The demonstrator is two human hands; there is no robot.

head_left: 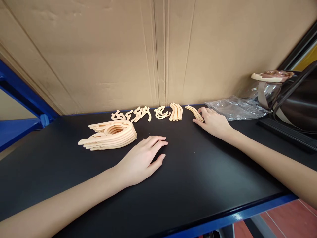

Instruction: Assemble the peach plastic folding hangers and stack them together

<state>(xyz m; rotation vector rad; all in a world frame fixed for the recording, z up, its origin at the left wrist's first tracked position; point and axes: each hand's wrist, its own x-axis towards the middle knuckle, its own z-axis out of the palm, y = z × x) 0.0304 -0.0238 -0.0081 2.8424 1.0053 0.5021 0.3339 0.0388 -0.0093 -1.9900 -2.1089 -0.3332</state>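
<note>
My left hand (141, 158) lies palm down on the black tabletop, fingers loosely spread, holding nothing. To its left sits a stack of flat, cream, wood-like cutouts (121, 140) with rounded openings. At the back, my right hand (214, 122) has its thumb and fingers around the near end of a small group of curved strips (193, 111), which still rest on the table. Left of these is a bundle of similar curved strips (176, 111). Further left come small hooked pieces (162, 113), wavy pieces (142, 114) and more small curled pieces (119, 115).
A tall cardboard sheet (111, 56) stands along the back edge. A clear plastic bag (235, 108) lies at the right, near a dark brown bag (299, 102) and a black bar (287, 134). Blue metal framing (24, 92) borders the black table (198, 185).
</note>
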